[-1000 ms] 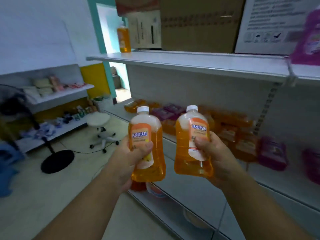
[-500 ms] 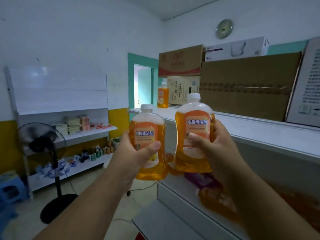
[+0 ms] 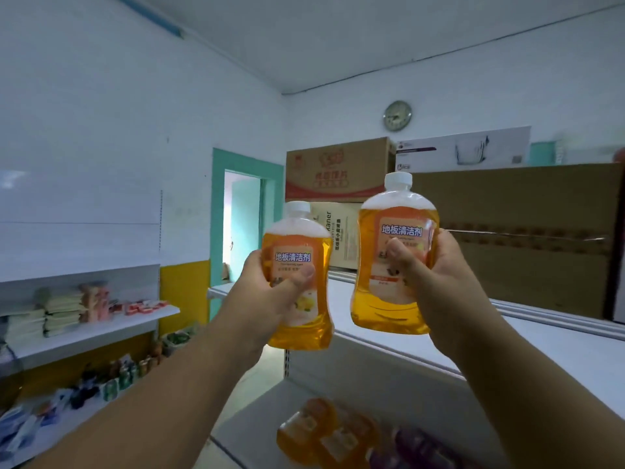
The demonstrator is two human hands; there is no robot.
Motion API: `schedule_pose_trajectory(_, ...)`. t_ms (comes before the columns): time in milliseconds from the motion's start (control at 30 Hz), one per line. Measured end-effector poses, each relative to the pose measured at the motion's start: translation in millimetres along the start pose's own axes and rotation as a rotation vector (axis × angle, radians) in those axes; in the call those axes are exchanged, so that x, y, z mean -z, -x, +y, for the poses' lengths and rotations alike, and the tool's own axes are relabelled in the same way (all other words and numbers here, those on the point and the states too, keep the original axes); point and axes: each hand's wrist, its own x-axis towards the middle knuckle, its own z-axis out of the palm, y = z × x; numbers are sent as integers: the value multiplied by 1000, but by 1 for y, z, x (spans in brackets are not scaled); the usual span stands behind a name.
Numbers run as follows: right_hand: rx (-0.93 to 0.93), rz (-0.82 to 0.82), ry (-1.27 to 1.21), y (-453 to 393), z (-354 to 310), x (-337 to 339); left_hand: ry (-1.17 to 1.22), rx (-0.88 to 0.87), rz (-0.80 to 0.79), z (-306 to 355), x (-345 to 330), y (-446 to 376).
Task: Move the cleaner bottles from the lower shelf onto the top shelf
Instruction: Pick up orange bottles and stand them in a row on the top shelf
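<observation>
Both bottles raised | left hand (image 3: 267, 299) one bottle (image 3: 297, 282) | right hand (image 3: 436, 282) one (image 3: 395, 255)

The white top shelf (image 3: 558, 346) carries cardboard boxes (image 3: 338, 170) stacked at its far end and a large brown carton (image 3: 527, 238) along the back. The lower shelf (image 3: 257, 424) holds orange bottles (image 3: 318, 434) lying beside blurred purple packs (image 3: 412, 445).

Both forearms raised, left hand (image 3: 270, 292) and right hand (image 3: 436, 282) each gripping, thumbs frontward
</observation>
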Motion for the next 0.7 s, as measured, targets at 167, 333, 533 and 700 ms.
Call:
schedule_pose_trajectory(167, -16, 95, 115, -48, 31, -21, 29, -43, -193, -37, 13, -92)
schedule_pose_trajectory(333, -86, 207, 266, -88, 64, -43, 57, -19, -399, -71, 16, -183)
schedule_pose_trajectory(533, -212, 300, 386, -127, 89, -50, -15, -37, -470, -101, -3, -252)
schedule_pose_trajectory(700, -287, 320, 484, -143, 93, -44, -79, -55, -488, -118, -23, -277)
